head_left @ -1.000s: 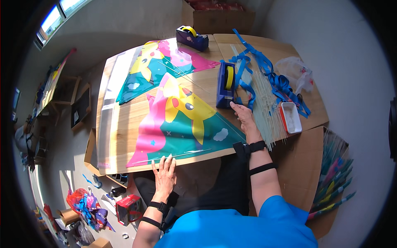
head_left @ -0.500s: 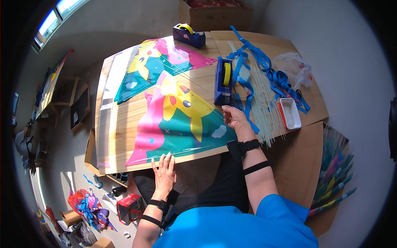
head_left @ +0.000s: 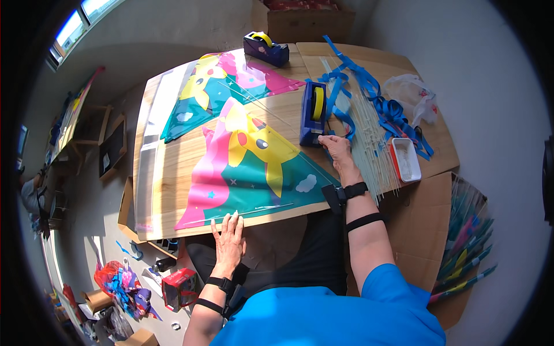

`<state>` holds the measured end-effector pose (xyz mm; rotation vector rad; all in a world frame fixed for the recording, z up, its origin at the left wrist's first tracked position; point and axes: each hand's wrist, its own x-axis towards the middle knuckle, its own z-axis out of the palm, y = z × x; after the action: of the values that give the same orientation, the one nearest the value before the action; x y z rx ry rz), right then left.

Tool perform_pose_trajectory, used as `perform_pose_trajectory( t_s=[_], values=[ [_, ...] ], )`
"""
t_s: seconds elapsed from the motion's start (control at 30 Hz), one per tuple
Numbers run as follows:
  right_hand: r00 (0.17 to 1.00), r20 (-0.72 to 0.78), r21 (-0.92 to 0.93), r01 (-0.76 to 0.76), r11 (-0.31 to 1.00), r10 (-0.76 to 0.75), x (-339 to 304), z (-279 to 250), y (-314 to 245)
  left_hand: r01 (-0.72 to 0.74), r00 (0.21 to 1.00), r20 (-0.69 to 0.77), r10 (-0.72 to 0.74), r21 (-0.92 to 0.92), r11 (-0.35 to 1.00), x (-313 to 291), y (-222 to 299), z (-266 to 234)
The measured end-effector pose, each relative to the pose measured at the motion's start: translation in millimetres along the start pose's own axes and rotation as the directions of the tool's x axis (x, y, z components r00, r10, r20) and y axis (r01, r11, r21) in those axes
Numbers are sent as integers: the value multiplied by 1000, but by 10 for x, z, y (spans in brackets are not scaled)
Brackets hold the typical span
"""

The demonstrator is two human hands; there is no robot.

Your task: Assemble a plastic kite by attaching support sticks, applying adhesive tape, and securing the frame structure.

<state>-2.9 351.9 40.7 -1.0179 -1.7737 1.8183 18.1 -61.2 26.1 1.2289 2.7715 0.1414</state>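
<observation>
My left hand (head_left: 230,237) lies with fingers spread on the near edge of a triangular printed sheet (head_left: 242,173), like a kite sail, in pink, green and yellow. A thin pale rod (head_left: 254,211) runs along that near edge. My right hand (head_left: 339,151) has thumb and fingertips pinched together at the near end of a blue tape dispenser (head_left: 309,118) with a yellow-cored roll. Whatever is between those fingertips is too small to make out. Farther back, more printed sheets (head_left: 202,104) lie in a pile with thin rods across them.
On the wooden table (head_left: 173,173) stands another tape dispenser (head_left: 265,49). Blue ribbon (head_left: 392,112), a bundle of pale rods (head_left: 366,138), a plastic bag (head_left: 412,95) and a red-and-white tray (head_left: 406,160) lie right. A carton (head_left: 421,230) beside me holds rolled coloured pieces (head_left: 467,254).
My right hand has moved slightly up and right, from the sheet's right corner to the near end of the tape dispenser. My left hand has stayed in place.
</observation>
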Motion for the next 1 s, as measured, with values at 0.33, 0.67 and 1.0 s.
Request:
perform_pose_trajectory(
  t_s=[0.33,0.67,1.0],
  values=[
    [943,-279,-103,158,982,-181,-423,95,108,10,1000,-23,-10,-8,1000,-48,-66,-39],
    [808,536,-115,-218,969,246,-1757,1422,340,26,983,-184,-21,21,999,-278,-269,192],
    [844,467,-320,-117,940,264,-1902,1746,671,4,975,-216,-52,-215,977,-299,-290,166]
  ],
)
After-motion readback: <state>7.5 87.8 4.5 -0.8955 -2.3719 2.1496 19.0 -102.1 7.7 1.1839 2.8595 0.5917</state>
